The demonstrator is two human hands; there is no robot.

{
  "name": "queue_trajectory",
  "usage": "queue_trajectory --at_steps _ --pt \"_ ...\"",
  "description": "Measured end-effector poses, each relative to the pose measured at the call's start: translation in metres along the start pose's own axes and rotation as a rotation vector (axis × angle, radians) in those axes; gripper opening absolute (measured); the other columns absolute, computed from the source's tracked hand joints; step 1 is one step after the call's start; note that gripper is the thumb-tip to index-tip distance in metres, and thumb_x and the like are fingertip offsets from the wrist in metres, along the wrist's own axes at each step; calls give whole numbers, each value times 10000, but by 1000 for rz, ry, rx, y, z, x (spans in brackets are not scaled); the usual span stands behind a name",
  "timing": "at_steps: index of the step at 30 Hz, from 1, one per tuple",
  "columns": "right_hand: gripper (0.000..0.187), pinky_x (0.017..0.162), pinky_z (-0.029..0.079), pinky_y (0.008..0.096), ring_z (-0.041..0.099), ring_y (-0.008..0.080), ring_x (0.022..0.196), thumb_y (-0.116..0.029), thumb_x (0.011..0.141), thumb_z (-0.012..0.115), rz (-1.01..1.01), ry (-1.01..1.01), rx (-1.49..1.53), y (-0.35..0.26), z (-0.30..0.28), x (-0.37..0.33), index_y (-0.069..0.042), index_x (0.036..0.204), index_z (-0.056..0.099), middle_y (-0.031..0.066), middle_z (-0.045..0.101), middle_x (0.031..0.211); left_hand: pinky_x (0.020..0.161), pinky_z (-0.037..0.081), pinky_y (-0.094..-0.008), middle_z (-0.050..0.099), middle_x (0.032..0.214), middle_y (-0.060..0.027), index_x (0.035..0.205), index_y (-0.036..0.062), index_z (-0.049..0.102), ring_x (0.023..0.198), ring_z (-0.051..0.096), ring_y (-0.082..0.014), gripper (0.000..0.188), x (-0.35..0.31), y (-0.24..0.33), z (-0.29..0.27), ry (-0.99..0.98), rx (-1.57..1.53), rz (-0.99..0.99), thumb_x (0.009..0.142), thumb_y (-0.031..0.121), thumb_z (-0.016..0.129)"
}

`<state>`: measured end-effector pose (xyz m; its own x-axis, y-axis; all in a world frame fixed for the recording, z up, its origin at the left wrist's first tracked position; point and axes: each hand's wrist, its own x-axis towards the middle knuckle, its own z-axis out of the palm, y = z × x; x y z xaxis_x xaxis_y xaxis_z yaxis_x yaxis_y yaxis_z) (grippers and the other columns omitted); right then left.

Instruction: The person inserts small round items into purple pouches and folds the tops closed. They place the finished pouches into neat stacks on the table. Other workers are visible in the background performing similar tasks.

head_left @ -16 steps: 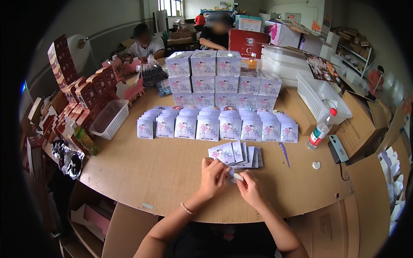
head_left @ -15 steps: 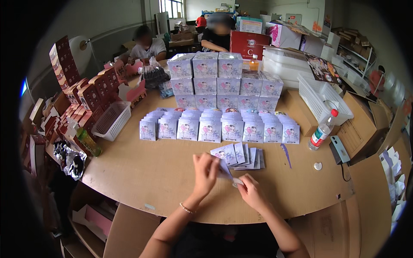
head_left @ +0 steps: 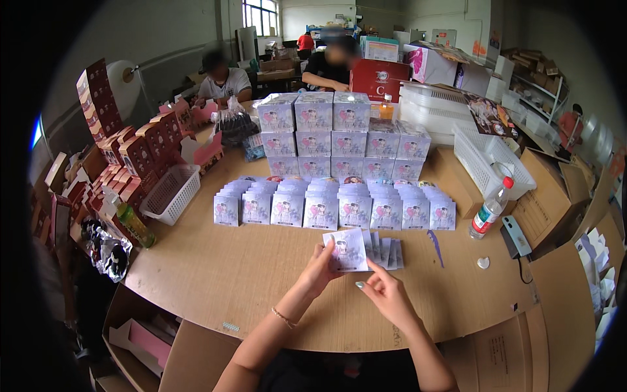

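Note:
My left hand (head_left: 319,269) grips a flat square lavender packet (head_left: 349,251) with a printed figure, its front turned up, thumb on top. Just right of it is my right hand (head_left: 385,291), open, thumb and forefinger apart; the forefinger is close to the packet's lower right corner. I cannot tell whether it touches. Partly covered by the held packet, several similar packets (head_left: 392,253) lie overlapping on the table. Farther back, rows of the same packets (head_left: 321,214) lean in overlapping stacks.
Behind the rows rise stacked lavender boxes (head_left: 313,114). To the right stand a red-capped bottle (head_left: 491,208), a phone (head_left: 516,236) and a white crate (head_left: 483,153); on the left, a white basket (head_left: 171,194) and dark red boxes (head_left: 140,144). A purple strip (head_left: 435,248) lies on the table (head_left: 215,281). People sit opposite.
My left hand has turned the packet from edge-on to face up. My right hand has come away from a small whitish thing it was pinching, and its fingers have spread.

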<state>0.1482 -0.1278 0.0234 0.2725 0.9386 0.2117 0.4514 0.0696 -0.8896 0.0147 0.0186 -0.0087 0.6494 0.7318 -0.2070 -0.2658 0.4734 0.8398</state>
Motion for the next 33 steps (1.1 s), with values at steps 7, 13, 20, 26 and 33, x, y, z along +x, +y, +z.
queue_trajectory --at_steps 7,13,20,26,33 --pt "310 588 473 253 609 111 679 27 872 510 -234 -98 93 -4 16 9 -34 1164 592 80 655 796 926 418 -317 356 1141 -101 1269 43 114 1088 415 -177 1000 -21 8 10 -16 288 392 632 255 855" --pt "279 674 454 263 536 143 799 54 813 559 -340 165 84 -33 -10 24 -67 1048 649 75 582 993 910 458 -437 377 1187 -161 1246 79 240 1131 437 -278 949 -24 0 8 43 707 1052 553 148 884" --pt "75 989 367 441 419 335 1196 -62 740 688 -565 22 -598 -99 -12 30 -53 813 690 131 544 1191 903 410 -481 466 1203 -210 1195 67 342 1093 479 -381 880 -24 1 13 112 953 1395 522 206 891" --pt "101 1059 296 451 309 349 1319 -126 783 643 -511 -239 -767 -94 -17 39 -40 788 695 119 495 1303 902 408 -487 457 1218 -211 1207 58 344 1085 477 -387 887 -25 -1 13 142 994 1368 511 174 881" --pt "92 1042 316 451 392 342 1253 -93 748 671 -481 -130 -636 -90 -16 40 -3 763 677 147 548 1237 921 395 -475 442 1230 -208 1244 38 332 1095 456 -385 944 -27 3 15 179 1067 1300 487 159 883"
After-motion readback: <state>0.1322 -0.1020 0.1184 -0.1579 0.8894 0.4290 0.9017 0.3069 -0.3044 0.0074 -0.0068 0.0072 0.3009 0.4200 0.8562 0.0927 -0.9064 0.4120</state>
